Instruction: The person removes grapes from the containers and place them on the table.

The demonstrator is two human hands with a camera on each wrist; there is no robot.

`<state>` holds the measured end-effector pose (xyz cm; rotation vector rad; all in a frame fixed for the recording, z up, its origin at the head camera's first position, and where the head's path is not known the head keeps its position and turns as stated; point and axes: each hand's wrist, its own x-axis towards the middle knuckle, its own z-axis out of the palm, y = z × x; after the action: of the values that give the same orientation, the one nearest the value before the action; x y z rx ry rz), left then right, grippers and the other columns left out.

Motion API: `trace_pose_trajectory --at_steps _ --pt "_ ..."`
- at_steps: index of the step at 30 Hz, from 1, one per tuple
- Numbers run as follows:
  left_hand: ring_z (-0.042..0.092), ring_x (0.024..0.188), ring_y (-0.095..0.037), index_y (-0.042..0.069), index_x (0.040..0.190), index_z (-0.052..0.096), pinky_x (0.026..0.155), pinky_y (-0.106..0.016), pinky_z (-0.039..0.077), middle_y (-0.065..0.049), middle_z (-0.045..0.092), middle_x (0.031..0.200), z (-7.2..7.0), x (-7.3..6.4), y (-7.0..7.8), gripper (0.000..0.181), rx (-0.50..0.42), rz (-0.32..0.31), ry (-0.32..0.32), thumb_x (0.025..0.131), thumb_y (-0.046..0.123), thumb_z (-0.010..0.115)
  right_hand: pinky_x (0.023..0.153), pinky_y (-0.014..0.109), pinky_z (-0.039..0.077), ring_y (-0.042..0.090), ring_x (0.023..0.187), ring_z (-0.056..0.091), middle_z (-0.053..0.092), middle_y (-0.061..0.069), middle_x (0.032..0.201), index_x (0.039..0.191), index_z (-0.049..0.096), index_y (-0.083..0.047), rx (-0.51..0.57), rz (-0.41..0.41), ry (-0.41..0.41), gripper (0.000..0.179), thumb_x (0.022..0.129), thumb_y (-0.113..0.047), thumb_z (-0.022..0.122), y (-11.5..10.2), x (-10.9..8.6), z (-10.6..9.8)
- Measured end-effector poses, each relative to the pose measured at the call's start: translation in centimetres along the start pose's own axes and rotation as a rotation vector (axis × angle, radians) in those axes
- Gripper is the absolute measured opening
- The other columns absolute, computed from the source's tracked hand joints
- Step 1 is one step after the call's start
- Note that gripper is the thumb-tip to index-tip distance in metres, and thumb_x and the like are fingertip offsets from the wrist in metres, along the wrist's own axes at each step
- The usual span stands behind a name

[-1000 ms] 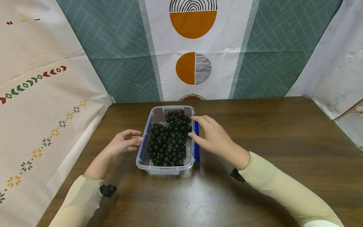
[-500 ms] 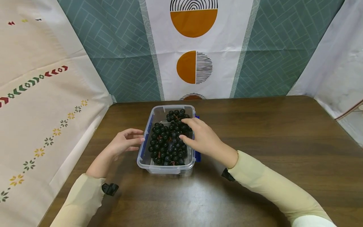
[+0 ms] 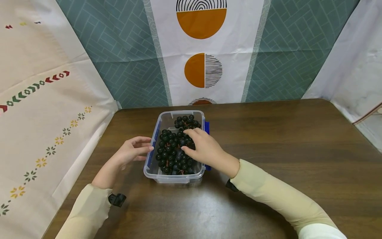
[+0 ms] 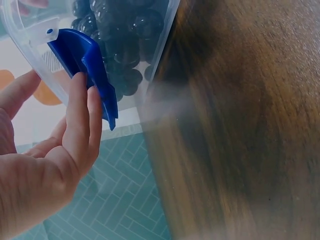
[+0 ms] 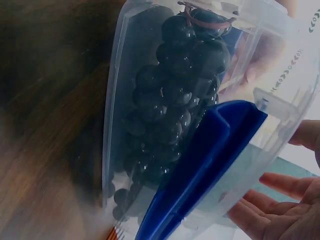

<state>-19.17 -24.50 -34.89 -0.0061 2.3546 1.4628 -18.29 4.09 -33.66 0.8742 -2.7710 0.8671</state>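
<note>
Black grapes [image 3: 170,155] in box [image 3: 173,179], under parted fingers of right hand [image 3: 207,149]; box side next to loose fingers of left hand [image 3: 132,151]. Risk: grapes could tear off if pinched too hard.

A clear plastic container [image 5: 113,95] fills much of the view, its blue latch flap [image 5: 205,162] slanting across the near side. Dark grapes [image 5: 165,100] show through the wall, near a reddish stem [image 5: 210,23]. The right grip [image 5: 280,210], a bare hand, extends spread fingers beside the rim; brown tabletop [image 5: 50,125] lies at left.
</note>
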Motion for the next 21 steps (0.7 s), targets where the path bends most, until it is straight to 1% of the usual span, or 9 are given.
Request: trace_pose_trajectory --at_steps 4,7,11,17,21 --pt "0.059 0.109 -0.023 -0.001 0.139 0.041 0.086 -0.041 0.053 -0.028 0.045 0.138 0.0 -0.1 -0.1 0.060 0.000 0.006 -0.001 0.090 0.025 0.065 0.082 0.040 0.052 0.026 0.102 0.060 0.059 0.014 0.121 0.131 0.054 -0.005 -0.016 0.017 -0.027 0.051 0.088 -0.030 0.067 -0.4 0.3 0.5" --pt "0.060 0.107 -0.022 0.000 0.139 0.041 0.085 -0.041 0.053 -0.029 0.045 0.137 -0.1 -0.1 -0.1 0.060 -0.007 0.015 -0.002 0.090 0.024 0.066 0.079 0.039 0.052 0.025 0.097 0.060 0.060 0.014 0.118 0.131 0.053 -0.005 -0.021 0.041 -0.069 0.052 0.088 -0.030 0.067 -0.6 0.6 0.9" --pt "0.060 0.107 -0.022 -0.001 0.139 0.040 0.085 -0.041 0.053 -0.029 0.045 0.137 -0.1 -0.1 -0.2 0.060 -0.016 0.025 -0.004 0.090 0.024 0.066 0.080 0.040 0.052 0.026 0.099 0.060 0.059 0.015 0.119 0.132 0.052 -0.006 -0.027 0.076 -0.116 0.052 0.089 -0.031 0.067 -0.6 1.0 1.4" --pt "0.059 0.110 -0.024 -0.001 0.140 0.040 0.086 -0.041 0.053 -0.029 0.044 0.138 0.0 -0.1 -0.2 0.061 -0.025 0.020 -0.008 0.091 0.024 0.065 0.081 0.040 0.051 0.027 0.101 0.060 0.059 0.016 0.118 0.131 0.053 -0.004 -0.077 0.071 -0.110 0.052 0.089 -0.030 0.067 -0.5 1.3 1.9" --pt "0.059 0.110 -0.024 -0.001 0.140 0.039 0.086 -0.041 0.053 -0.029 0.043 0.139 0.0 -0.1 -0.2 0.061 -0.028 0.022 -0.013 0.091 0.024 0.065 0.081 0.040 0.052 0.027 0.101 0.060 0.059 0.016 0.118 0.130 0.053 -0.003 -0.102 0.082 -0.113 0.051 0.089 -0.029 0.067 -0.4 1.6 2.2"
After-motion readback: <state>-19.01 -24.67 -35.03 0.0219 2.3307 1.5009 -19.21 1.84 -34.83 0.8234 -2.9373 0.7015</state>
